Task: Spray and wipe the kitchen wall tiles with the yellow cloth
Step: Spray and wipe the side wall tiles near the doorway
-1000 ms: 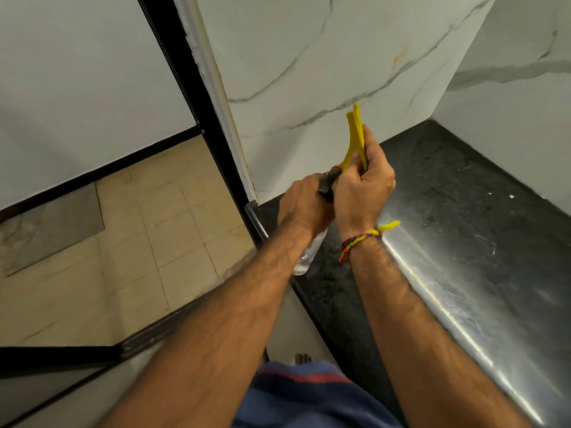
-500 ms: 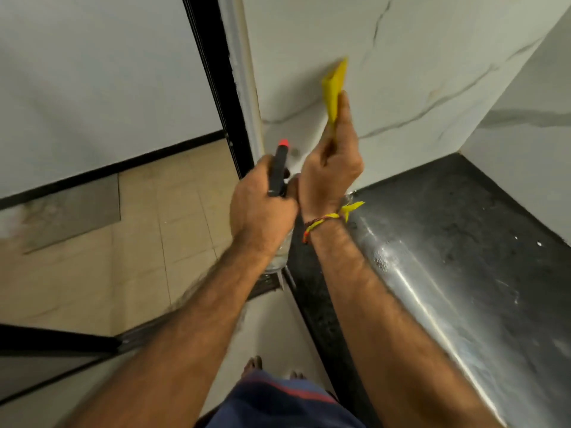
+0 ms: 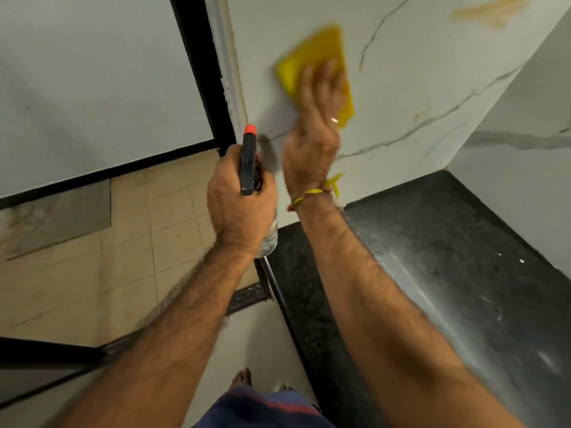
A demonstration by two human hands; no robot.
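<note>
A: What did the right hand do in this view?

B: It lay flat against the wall, fingers straight and spread, pressing the cloth onto the marble-veined tile. Hand and cloth were both blurred. A ring showed on one finger and a yellow thread circled the wrist.

A: Where exactly was the cloth?

B: High on the wall, to the right of the black door frame and well above the counter. Its yellow edges stuck out above, left and right of the fingers.

A: And the left hand?

B: Its fingers were curled round the bottle, gripping it upright. The dark spray head with its orange tip pointed up toward the wall, just left of the right wrist; the clear body showed below the fist.

A: Was the trigger squeezed?

B: That could not be told; the fingers there were hidden.

A: What else was marked on the wall?

B: A brownish stain sat near the top right, apart from the cloth.

A: And below?

B: The dark counter met the wall at its corner, and beige floor tiles lay to the left.
</note>
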